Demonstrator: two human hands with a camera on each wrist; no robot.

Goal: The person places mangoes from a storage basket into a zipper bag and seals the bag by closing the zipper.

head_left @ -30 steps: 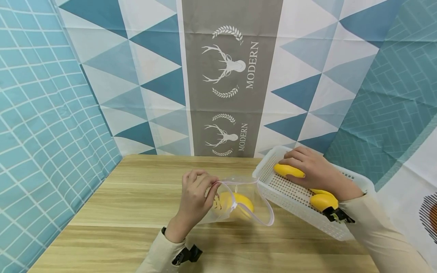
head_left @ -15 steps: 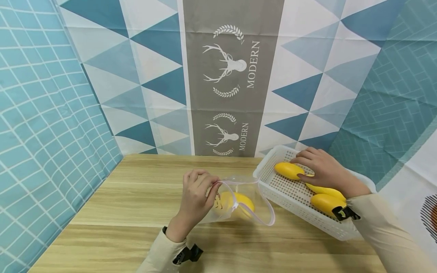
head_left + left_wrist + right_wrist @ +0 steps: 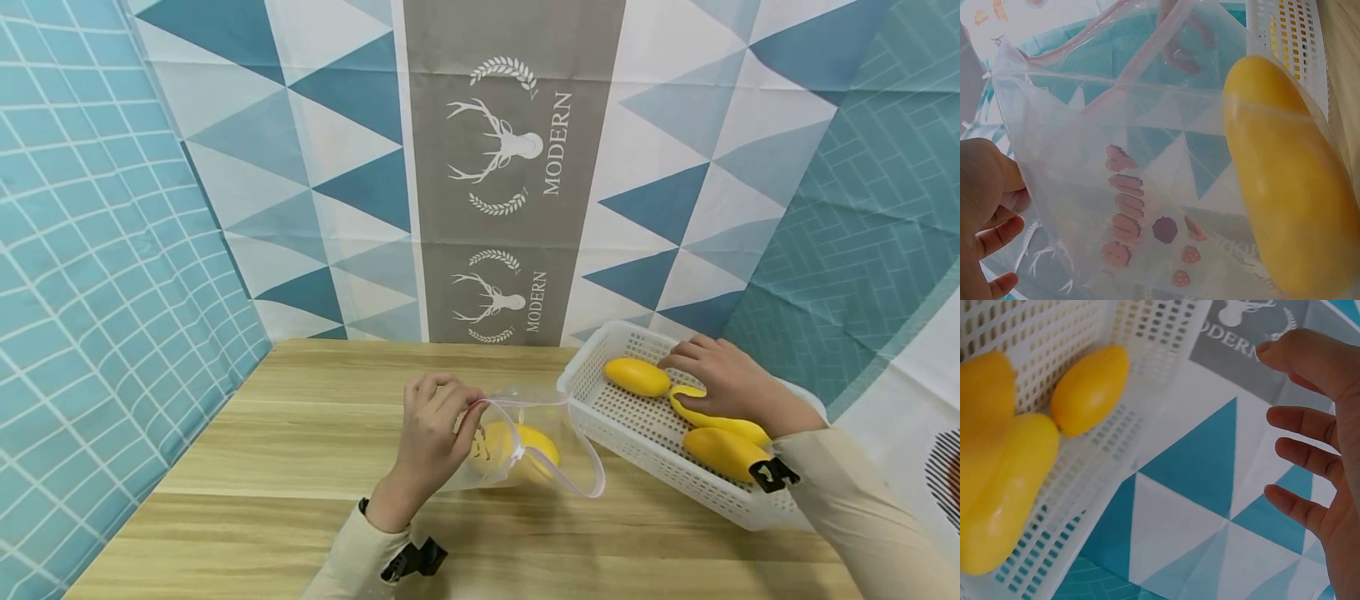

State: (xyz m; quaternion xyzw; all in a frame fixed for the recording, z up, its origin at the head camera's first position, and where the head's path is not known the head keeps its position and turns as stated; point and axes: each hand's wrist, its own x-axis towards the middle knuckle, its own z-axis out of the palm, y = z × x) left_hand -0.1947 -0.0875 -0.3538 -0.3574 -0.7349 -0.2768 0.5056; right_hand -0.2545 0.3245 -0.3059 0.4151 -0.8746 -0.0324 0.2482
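My left hand (image 3: 435,429) pinches the edge of a clear plastic zip bag (image 3: 1072,156) with a pink rim and "BUNNY" lettering. The bag's mouth gapes toward the right, and a yellow mango (image 3: 1291,181) lies inside. Over the white basket (image 3: 637,437), my right hand (image 3: 723,379) hovers with spread fingers and holds nothing, as the right wrist view shows. Below it sits a curved yellow mango (image 3: 720,422), partly covered by the hand in the head view. Another mango (image 3: 637,377) rests at the basket's far end, and a third (image 3: 720,452) is nearer, by the sleeve.
The perforated basket stands at the right on the wooden table (image 3: 300,467), its near wall beside the bag's mouth. A patterned cloth (image 3: 517,167) hangs behind the table. Blue tiled cloth (image 3: 112,250) borders the left side.
My right hand has let go of the far mango and shifted right, over the curved one. The far mango now lies uncovered in the basket. My left hand and the bag have stayed put.
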